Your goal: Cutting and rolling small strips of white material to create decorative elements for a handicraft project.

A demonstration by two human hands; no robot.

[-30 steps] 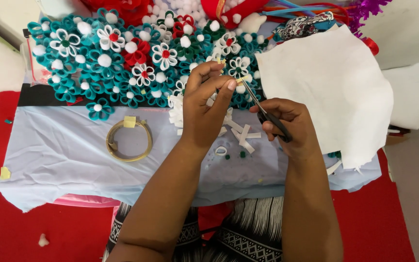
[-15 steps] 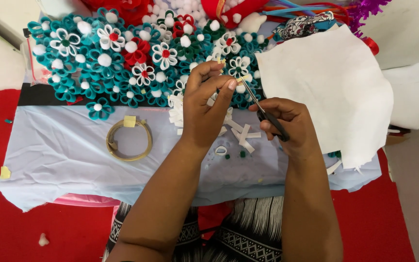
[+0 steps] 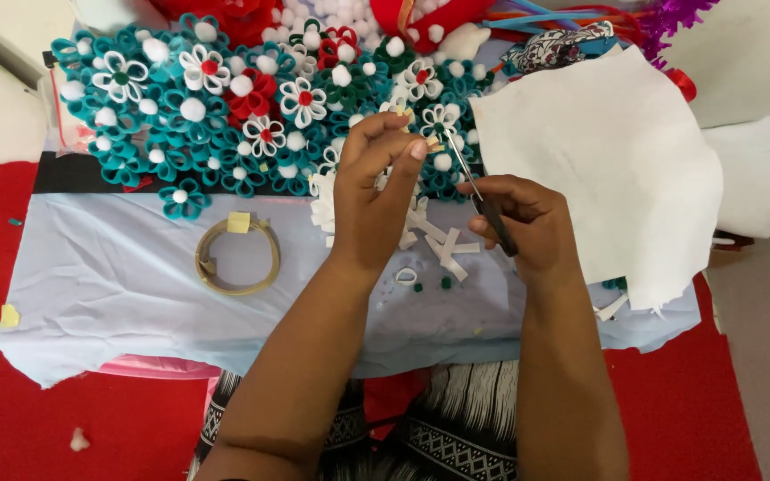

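Observation:
My left hand [image 3: 374, 191] is raised over the light blue cloth [image 3: 118, 294], its fingertips pinching a small pale foam strip [image 3: 431, 142]. My right hand [image 3: 514, 218] grips a pair of scissors [image 3: 467, 174] whose blades point up to that strip. Under both hands lies a scatter of cut white foam strips [image 3: 443, 249] and a small white loop [image 3: 405, 276]. Behind them spreads a mass of teal, white and red foam flowers [image 3: 216, 116] with white pompoms.
A roll of tape [image 3: 236, 256] lies on the cloth at the left. Large white foam sheets [image 3: 608, 169] cover the right side. Red fabric, purple tinsel [image 3: 670, 16] and coloured strips sit at the back. Red carpet [image 3: 11, 419] surrounds the low table.

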